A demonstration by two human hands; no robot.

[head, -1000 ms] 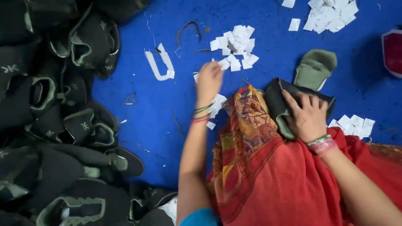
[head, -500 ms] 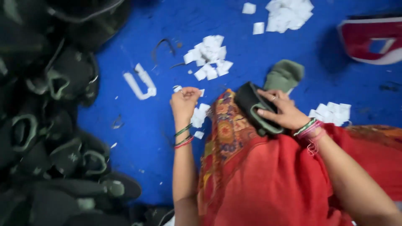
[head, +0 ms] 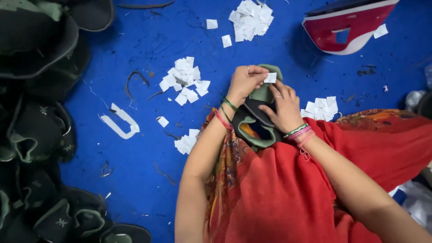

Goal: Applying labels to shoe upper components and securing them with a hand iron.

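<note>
- One small white paper tag [head: 270,77] is pinched between the left hand [head: 244,82]'s fingertips, held right at the green tongue of a dark shoe upper [head: 254,120].
- The shoe upper rests on the person's lap, on the red cloth [head: 288,189], its green-lined opening facing up.
- The right hand [head: 282,108] lies flat with fingers spread, pressing the upper steady; it grips nothing else.
- To my eye the tag is being set onto the tongue; the next move would call for pressing it down square while the other hand keeps the upper from shifting.
- Loose heaps of white tags [head: 185,80] lie near on the blue floor [head: 135,49], another heap [head: 250,19] farther off.
- A pile of dark uppers [head: 36,135] fills the left side; a red iron [head: 346,24] sits well apart.
</note>
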